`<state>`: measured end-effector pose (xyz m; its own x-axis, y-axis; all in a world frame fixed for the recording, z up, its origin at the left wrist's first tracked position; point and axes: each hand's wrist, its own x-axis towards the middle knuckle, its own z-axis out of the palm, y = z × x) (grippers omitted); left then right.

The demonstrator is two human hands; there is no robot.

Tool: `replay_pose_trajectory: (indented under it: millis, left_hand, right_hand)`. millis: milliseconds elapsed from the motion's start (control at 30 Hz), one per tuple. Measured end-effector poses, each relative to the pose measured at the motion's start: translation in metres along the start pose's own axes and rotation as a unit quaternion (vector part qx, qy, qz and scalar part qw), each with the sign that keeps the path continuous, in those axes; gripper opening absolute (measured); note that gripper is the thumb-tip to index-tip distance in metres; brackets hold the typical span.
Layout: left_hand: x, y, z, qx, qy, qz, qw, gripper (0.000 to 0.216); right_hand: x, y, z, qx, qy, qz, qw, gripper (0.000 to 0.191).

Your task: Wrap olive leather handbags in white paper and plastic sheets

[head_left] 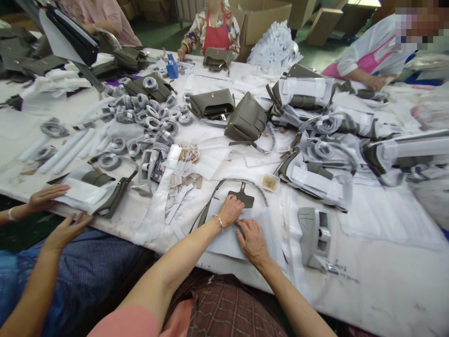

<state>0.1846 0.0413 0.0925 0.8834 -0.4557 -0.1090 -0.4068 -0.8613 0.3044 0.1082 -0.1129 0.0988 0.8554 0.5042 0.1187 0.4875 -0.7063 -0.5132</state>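
Note:
Directly before me on the table lies a dark olive handbag, mostly hidden beneath a white wrapping sheet (229,241). Its flap (247,200), with a metal clasp at the top, shows past the sheet, and a wrapped handle (259,189) arches behind. My left hand (229,211), wearing a bracelet, is at the sheet's upper edge beside the flap, its fingers bent together and seemingly gripping the sheet. Flat on the sheet just to the right rests my right hand (253,239), fingers spread and holding nothing. What lies under both palms is hidden.
A grey tape dispenser (315,236) stands to the right, and a small clear dish (270,182) beyond the bag. Wrapped handbags (315,178), coiled straps (150,112) and paper tags (184,180) crowd the table. At left, a co-worker's hands (65,229) touch another bag.

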Motion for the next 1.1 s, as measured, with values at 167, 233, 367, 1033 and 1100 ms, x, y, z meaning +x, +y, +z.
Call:
replay_pose_trajectory:
  millis: [167,233,367,1033,1100]
  left_hand:
    - [-0.01,0.0,-0.01,-0.005,0.011,-0.02,1.0,0.009]
    - [-0.023,0.003,-0.018,-0.013,0.014,-0.027,0.999,0.01]
    - [-0.057,0.014,-0.03,-0.035,0.051,-0.019,0.998,0.024]
    - [-0.067,0.015,0.0,-0.139,-0.057,-0.016,0.989,0.009]
    - [-0.067,0.02,0.002,-0.101,-0.052,-0.016,0.993,0.01]
  right_hand:
    - [0.003,0.007,0.002,0.004,-0.022,-0.014,1.0,0.022]
    - [0.003,0.009,0.003,0.007,-0.021,-0.017,1.0,0.021]
    - [0.002,0.012,0.007,0.01,-0.017,-0.025,0.999,0.021]
    - [-0.007,0.021,0.001,0.039,-0.044,-0.075,0.995,0.018]
    - [-0.01,0.02,0.004,0.032,-0.034,-0.077,0.996,0.016]
